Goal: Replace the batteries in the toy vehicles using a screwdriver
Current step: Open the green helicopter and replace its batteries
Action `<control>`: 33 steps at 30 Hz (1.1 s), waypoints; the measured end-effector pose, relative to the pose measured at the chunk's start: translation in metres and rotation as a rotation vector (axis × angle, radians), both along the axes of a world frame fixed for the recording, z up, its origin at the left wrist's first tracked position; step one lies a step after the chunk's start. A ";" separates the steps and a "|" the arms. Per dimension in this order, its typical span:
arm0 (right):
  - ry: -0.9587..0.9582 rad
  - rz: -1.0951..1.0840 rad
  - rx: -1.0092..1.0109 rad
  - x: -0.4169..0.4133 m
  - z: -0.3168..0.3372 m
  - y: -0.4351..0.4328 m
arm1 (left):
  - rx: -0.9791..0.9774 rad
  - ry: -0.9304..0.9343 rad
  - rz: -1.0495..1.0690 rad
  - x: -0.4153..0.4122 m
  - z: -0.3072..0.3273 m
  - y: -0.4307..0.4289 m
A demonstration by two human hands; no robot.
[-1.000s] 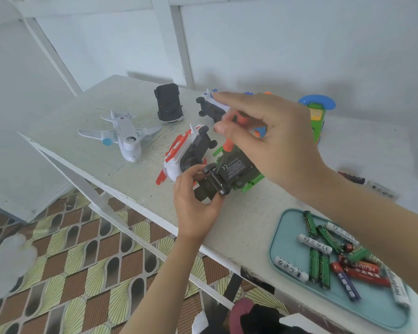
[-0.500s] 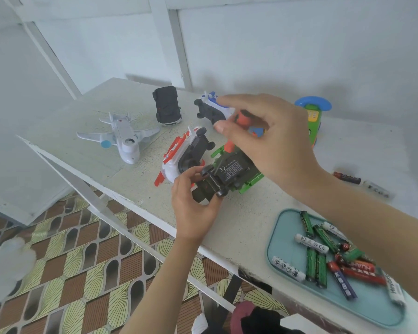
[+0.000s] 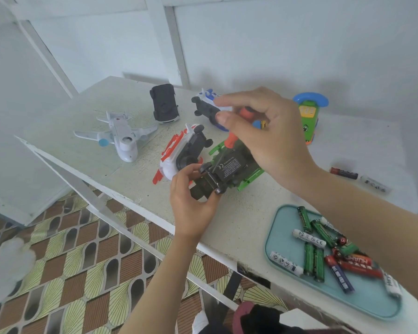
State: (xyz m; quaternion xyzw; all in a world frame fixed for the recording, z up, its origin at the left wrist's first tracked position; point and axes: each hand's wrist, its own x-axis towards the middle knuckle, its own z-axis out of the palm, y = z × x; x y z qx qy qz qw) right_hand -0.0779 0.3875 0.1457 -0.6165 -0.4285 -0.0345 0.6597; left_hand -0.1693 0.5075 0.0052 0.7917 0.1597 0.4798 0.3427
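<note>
A green toy vehicle (image 3: 229, 168) lies upside down near the table's front edge, its black underside with a label facing up. My left hand (image 3: 191, 201) grips its near end from below. My right hand (image 3: 268, 133) hovers above it and pinches the red handle of a screwdriver (image 3: 237, 133), whose thin shaft points down onto the underside. A teal tray (image 3: 285, 227) at the front right holds several green, white and red batteries (image 3: 314, 259).
On the white table (image 3: 227, 213) lie a white toy plane (image 3: 121, 138), a black toy car (image 3: 164, 106), a white-and-red vehicle (image 3: 179, 153), a blue-and-white vehicle (image 3: 208, 107), a green-and-blue toy (image 3: 309, 114) and two loose batteries (image 3: 357, 178). Patterned floor lies below the table edge.
My right hand's fingers have shifted slightly around the screwdriver handle. The toy and my left hand stay in place.
</note>
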 end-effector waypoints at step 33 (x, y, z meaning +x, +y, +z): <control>-0.405 0.102 -0.255 0.012 -0.001 -0.007 | 0.028 -0.009 0.016 0.001 0.001 0.001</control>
